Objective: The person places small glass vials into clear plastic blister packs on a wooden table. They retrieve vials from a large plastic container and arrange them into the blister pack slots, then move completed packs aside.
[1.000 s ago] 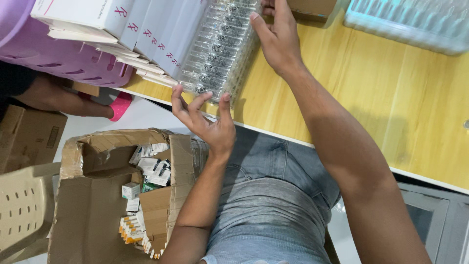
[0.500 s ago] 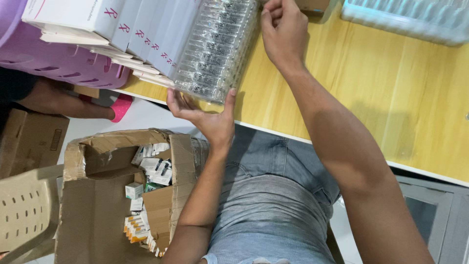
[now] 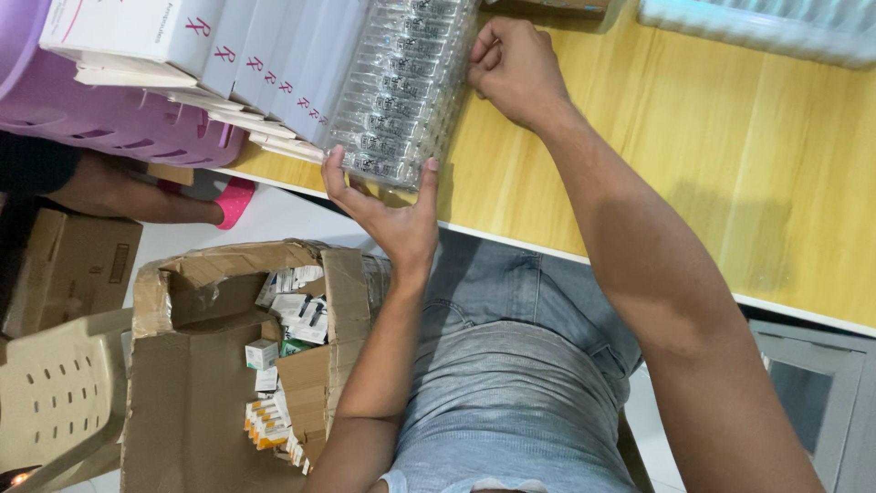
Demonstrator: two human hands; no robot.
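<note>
A clear plastic tray of small glass ampoules (image 3: 401, 87) lies on the yellow wooden table (image 3: 712, 155), against a row of white cartons (image 3: 265, 64). My left hand (image 3: 388, 215) grips the tray's near end, thumb and fingers spread around its corners. My right hand (image 3: 516, 68) is curled on the tray's far right side, fingertips pinching its edge. Both forearms reach up from my lap, which is covered by a grey shirt and jeans.
A purple plastic basket (image 3: 100, 114) sits under the white cartons at the left. An open cardboard box (image 3: 196, 383) of small packets stands on the floor beside a beige plastic chair (image 3: 50, 402). Another clear tray (image 3: 757, 27) lies at the table's far right. Another person's leg (image 3: 137, 196) shows at left.
My left hand has closed on the tray's near end, from hovering with fingers spread below it. My right hand has slid down along the tray's right side and curled.
</note>
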